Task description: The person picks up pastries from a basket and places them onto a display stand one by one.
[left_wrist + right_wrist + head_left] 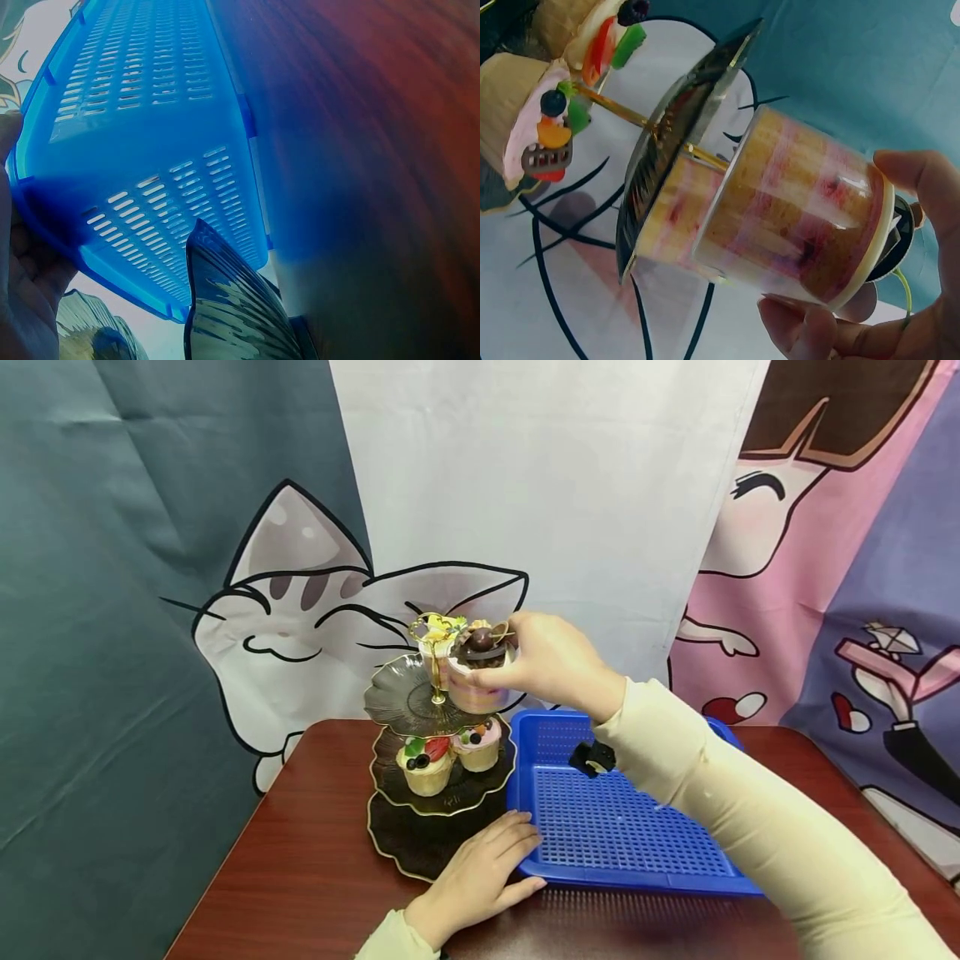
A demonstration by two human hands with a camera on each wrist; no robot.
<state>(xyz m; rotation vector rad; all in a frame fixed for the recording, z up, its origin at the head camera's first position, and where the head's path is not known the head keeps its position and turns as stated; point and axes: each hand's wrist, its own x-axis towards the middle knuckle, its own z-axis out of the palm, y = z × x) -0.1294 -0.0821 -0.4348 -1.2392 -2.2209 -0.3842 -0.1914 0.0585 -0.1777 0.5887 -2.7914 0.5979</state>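
My right hand [558,660] grips a clear dessert cup [477,693] of layered cake, topped with chocolate. In the right wrist view, thumb and fingers pinch the cup [795,206] near its rim, its base tilted toward the stand. Another layered dessert cup [435,664] stands on the top tier of a dark three-tier stand [401,693], partly hidden by the held cup. Two fruit-topped cupcakes [426,768] sit on the middle tier. My left hand [480,868] holds the near-left corner of a blue plastic basket [622,810], its fingers by the rim.
The stand's bottom tier [405,839] lies close beside the basket. Both are on a reddish-brown wooden table [300,860]. Behind hangs a cartoon-printed cloth [555,468]. My right sleeve [735,802] crosses over the basket.
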